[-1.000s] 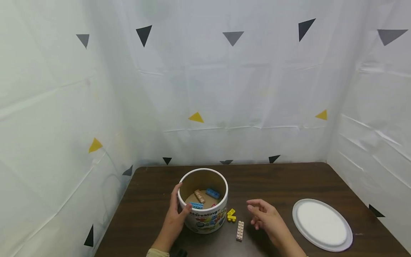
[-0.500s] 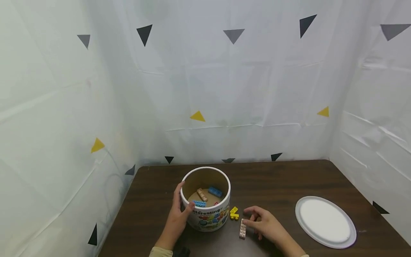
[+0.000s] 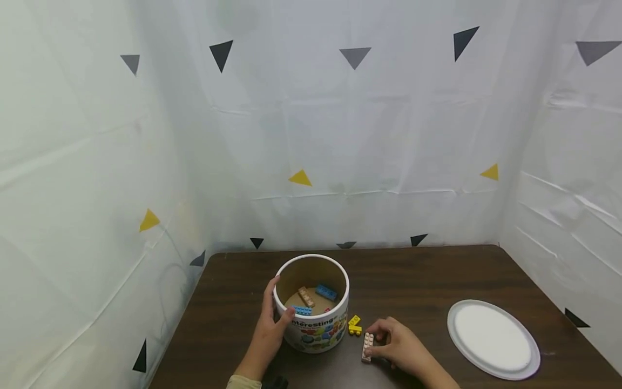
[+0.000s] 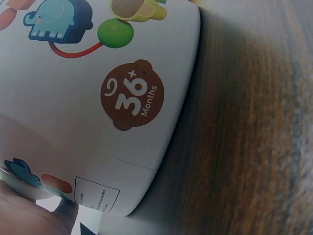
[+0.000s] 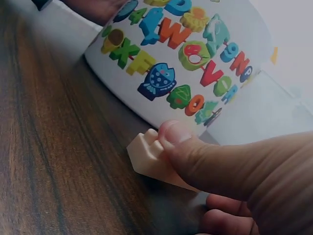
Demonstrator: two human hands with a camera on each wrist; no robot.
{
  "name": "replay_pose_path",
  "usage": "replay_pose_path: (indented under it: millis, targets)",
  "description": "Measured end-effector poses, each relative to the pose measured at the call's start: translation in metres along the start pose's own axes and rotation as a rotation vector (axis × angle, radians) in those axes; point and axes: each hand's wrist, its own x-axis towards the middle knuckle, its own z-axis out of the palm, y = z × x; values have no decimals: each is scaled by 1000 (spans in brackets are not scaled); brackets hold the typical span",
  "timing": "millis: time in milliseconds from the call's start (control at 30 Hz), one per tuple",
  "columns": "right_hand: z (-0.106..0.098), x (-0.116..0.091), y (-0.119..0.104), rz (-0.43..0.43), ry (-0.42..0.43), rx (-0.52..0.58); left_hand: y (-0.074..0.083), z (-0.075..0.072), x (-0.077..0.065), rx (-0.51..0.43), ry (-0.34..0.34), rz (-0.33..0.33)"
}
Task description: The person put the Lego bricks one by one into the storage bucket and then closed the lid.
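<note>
A white round tub [image 3: 316, 339] with printed letters and pictures stands on the table without a lid. My left hand [image 3: 265, 336] grips its left side, thumb and fingers at the rim. Inside lie a tan brick [image 3: 306, 296], a blue brick [image 3: 326, 292], a light blue brick [image 3: 302, 310] and a bit of red. To the tub's right, my right hand [image 3: 400, 348] pinches a long beige toy brick [image 3: 367, 348] at the table. The right wrist view shows the thumb over the brick's studs [image 5: 150, 139]; the fingertips behind it are hidden.
Small yellow bricks [image 3: 355, 325] lie between the tub and the beige brick. A round white lid [image 3: 493, 339] rests on the dark wooden table [image 3: 418, 281] at the right. White sheeting [image 3: 379, 135] with triangles surrounds the table at the back and sides.
My right hand has come left and down onto the beige brick, and its thumb and fingers have closed on it. The left hand keeps its grip on the tub.
</note>
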Motion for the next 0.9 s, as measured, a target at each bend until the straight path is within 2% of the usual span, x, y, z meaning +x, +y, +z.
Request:
replay_pose_path:
  millis: [100,200,367,467,533,633,700,800,867,900]
  targets:
    - [0,-1,-3,-6,-25,23,-4,-1,-1,2,9,-4]
    - [-2,-2,-5,-11,-63,92,-7,-1,-3,4,19,-19]
    - [-5,-1,-1,-37,-86,156,-5,-1,-3,3,21,-36]
    - [-4,0,2,-49,-89,127,-2,0,-2,13,16,-33]
    - [-2,-1,1,-78,-75,70,-1,0,-2,11,11,-22]
    - [7,-5,-9,-190,-65,-19,0,1,-1,4,0,-7]
    - [18,-8,-18,-301,-110,-16,0,1,-1,0,-4,-3]
    - [42,-7,-25,-415,-286,53,-1,1,-1,6,-6,4]
    - [59,-4,-21,-446,-374,-1,-2,1,0,7,-5,8]
    - [67,-3,-18,-457,-388,-59,-2,1,0,8,-6,5]
